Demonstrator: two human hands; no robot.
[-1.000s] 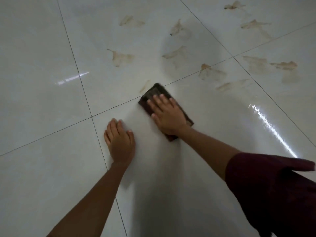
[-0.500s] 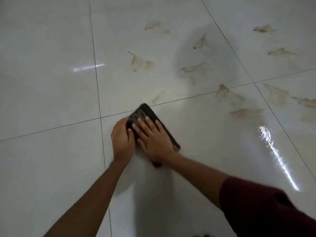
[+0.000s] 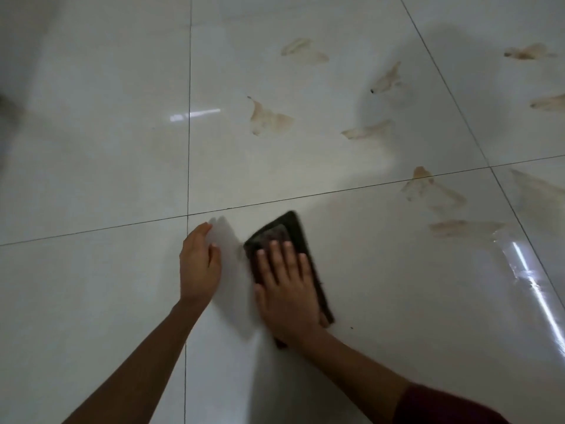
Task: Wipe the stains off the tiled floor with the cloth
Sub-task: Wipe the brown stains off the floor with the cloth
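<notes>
- The right hand (image 3: 286,289) lies flat on a dark folded cloth (image 3: 295,232), fingers straight and slightly spread, pressing it onto the glossy tiled floor (image 3: 91,301).
- The cloth sticks out beyond the fingertips and along the hand's right edge.
- The left hand (image 3: 198,264) rests on the tile just left of the cloth, apart from it, fingers relaxed, holding nothing.
- Brown stains (image 3: 269,119) lie well beyond the cloth, ahead and to the right.

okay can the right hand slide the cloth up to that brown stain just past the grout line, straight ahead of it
Probably yes. The right hand lies flat on the cloth, and only bare tile and the grout line lie between it and the stain. The left hand is off to the side.
</notes>
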